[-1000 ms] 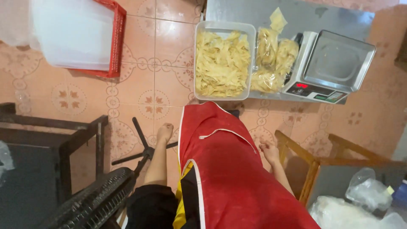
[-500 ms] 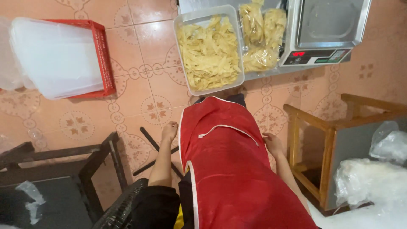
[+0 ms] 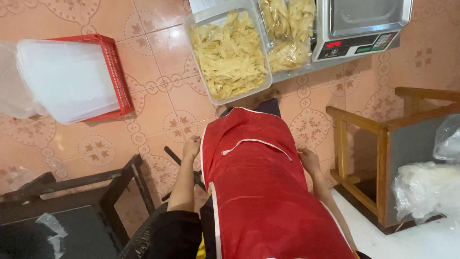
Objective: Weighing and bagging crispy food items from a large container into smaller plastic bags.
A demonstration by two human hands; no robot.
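The left hand (image 3: 191,145) is curled closed on the left edge of the red fabric apron with white piping (image 3: 261,187), at centre frame; the right hand (image 3: 308,160) pinches the apron's right edge. A good way to settle the cloth, I judge, is to pull both edges down evenly so it hangs flat over the knees. Beyond the apron, at upper centre on the tiled floor, sits the clear plastic tub of pale yellow chips (image 3: 230,52), with bagged chips (image 3: 287,33) and a steel digital scale (image 3: 362,26) to its right. Compared with half a second ago, the view has shifted: the tub lies higher and further right, and the red plastic crate (image 3: 115,76) at upper left shows more fully.
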